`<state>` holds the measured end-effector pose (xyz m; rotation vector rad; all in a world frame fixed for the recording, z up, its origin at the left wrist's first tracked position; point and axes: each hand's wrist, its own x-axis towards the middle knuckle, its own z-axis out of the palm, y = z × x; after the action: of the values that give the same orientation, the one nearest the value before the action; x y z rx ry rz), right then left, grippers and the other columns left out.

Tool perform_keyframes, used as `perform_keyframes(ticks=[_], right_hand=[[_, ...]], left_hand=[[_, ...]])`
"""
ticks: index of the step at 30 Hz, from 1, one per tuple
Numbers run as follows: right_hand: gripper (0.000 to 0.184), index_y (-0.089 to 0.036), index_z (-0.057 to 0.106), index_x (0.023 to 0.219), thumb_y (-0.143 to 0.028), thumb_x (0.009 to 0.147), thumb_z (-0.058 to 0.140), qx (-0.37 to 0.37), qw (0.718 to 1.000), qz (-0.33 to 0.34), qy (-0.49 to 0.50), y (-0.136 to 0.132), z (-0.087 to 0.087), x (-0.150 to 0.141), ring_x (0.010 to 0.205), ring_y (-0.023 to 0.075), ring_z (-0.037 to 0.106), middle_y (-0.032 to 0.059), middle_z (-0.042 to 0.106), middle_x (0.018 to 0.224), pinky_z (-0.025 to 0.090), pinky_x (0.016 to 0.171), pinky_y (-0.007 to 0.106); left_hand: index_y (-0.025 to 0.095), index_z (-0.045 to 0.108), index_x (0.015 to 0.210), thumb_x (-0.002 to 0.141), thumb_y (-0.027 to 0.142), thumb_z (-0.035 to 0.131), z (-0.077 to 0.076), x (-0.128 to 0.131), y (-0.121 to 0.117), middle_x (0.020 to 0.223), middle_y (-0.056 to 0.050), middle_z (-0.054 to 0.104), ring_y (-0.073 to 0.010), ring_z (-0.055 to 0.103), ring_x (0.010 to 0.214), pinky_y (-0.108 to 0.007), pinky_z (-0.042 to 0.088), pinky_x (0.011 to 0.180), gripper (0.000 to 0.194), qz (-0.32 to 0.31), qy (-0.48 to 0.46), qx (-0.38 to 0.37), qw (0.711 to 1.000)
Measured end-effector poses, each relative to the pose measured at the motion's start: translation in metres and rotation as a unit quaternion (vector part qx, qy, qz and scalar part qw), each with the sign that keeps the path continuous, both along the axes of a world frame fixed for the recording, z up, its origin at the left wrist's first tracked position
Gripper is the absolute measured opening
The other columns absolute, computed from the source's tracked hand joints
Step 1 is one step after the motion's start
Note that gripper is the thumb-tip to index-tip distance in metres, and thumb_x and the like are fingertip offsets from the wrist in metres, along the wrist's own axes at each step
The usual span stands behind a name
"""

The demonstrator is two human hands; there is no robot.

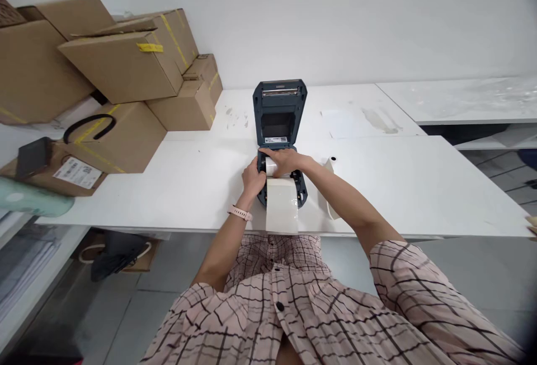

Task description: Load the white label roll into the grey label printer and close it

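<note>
Inside the open printer (301, 118) on the surface (201, 180), spanning the white roll (270, 167) from above with the right hand (288, 160) partly spread; resting the half-curled left hand (253, 178) on the rim (262, 196) beside it; cannot tell either hand's grip.

The right hand (286, 162) covers part of the roll (271, 167) in the printer (279, 112), the right forearm (348, 197) hides much of the other roll (329, 164), the left edge cuts a box (33, 68), the label (78, 172) has print too small to read
</note>
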<state>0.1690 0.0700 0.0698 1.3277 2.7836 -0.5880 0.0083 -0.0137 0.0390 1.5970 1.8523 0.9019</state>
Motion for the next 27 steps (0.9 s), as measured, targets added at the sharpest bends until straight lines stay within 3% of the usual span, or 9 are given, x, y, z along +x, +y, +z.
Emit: perform_keyframes(ticks=[3,6,9,11,13,16,21,27], right_hand=[[0.120,-0.030,0.035,0.165,-0.037,0.059,0.092,-0.028,0.996,0.050,0.075,0.000,0.014,0.010,0.121,0.0402,0.070,0.0151,0.066,0.147,0.058,0.098,0.053],[0.114,-0.034,0.044,0.160,-0.047,0.058,0.094,-0.059,0.968,0.103,0.223,-0.010,0.042,0.045,0.130,0.0358,0.065,0.0079,0.058,0.157,0.057,0.105,0.050],[0.111,-0.032,0.050,0.157,-0.050,0.057,0.096,-0.075,0.937,0.069,0.334,-0.023,0.071,0.095,0.131,0.0350,0.064,0.0075,0.061,0.153,0.055,0.110,0.050],[0.114,-0.029,0.049,0.157,-0.049,0.056,0.098,-0.064,0.926,0.014,0.372,-0.024,0.078,0.126,0.131,0.0361,0.063,0.0094,0.059,0.154,0.055,0.109,0.050],[0.118,-0.028,0.044,0.160,-0.047,0.057,0.097,-0.038,0.918,-0.038,0.393,-0.017,0.072,0.148,0.135,0.0372,0.060,0.0115,0.056,0.155,0.054,0.109,0.049],[0.120,-0.023,0.034,0.164,-0.042,0.060,0.092,-0.025,0.908,-0.106,0.405,0.004,0.042,0.161,0.131,0.0375,0.061,0.0158,0.057,0.151,0.053,0.108,0.052],[0.117,-0.017,0.031,0.163,-0.030,0.058,0.083,-0.066,0.891,-0.202,0.401,0.034,-0.005,0.143,0.116,0.0352,0.066,0.0194,0.060,0.142,0.055,0.104,0.056],[0.110,-0.021,0.035,0.158,-0.021,0.058,0.080,-0.125,0.900,-0.236,0.344,0.044,-0.034,0.125,0.130,0.0368,0.059,0.0185,0.055,0.146,0.054,0.107,0.053]], left_hand=[[0.027,0.068,0.133,0.076,0.007,0.055,0.003,0.001,-0.002,0.119,-0.006,0.080,-0.0340,0.071,0.118,-0.048,0.052,0.106,0.062,-0.002,-0.005,-0.001,1.000],[0.027,0.067,0.134,0.076,0.008,0.056,0.004,0.001,-0.004,0.123,-0.006,0.079,-0.0345,0.070,0.120,-0.048,0.052,0.105,0.063,0.001,-0.007,-0.001,1.000],[0.025,0.065,0.140,0.076,0.008,0.056,0.001,0.000,-0.004,0.129,-0.007,0.077,-0.0344,0.069,0.125,-0.048,0.052,0.107,0.066,0.004,-0.019,0.005,1.000],[0.022,0.062,0.144,0.077,0.009,0.056,-0.003,0.000,-0.003,0.135,-0.008,0.075,-0.0338,0.068,0.128,-0.048,0.050,0.111,0.069,0.007,-0.041,0.010,0.999],[0.022,0.061,0.146,0.077,0.009,0.057,-0.006,-0.001,-0.002,0.138,-0.009,0.073,-0.0338,0.066,0.131,-0.049,0.048,0.115,0.071,0.018,-0.057,0.009,0.998],[0.024,0.062,0.146,0.075,0.008,0.059,-0.010,-0.002,0.000,0.139,-0.008,0.073,-0.0340,0.067,0.130,-0.051,0.048,0.115,0.073,0.027,-0.071,0.015,0.997],[0.023,0.063,0.145,0.076,0.007,0.059,-0.010,-0.003,0.000,0.137,-0.007,0.075,-0.0329,0.067,0.131,-0.049,0.048,0.115,0.071,0.025,-0.079,0.014,0.996],[0.019,0.057,0.152,0.078,0.008,0.059,-0.015,-0.005,0.002,0.147,-0.008,0.068,-0.0291,0.065,0.134,-0.040,0.048,0.116,0.075,0.028,-0.080,0.003,0.996]])
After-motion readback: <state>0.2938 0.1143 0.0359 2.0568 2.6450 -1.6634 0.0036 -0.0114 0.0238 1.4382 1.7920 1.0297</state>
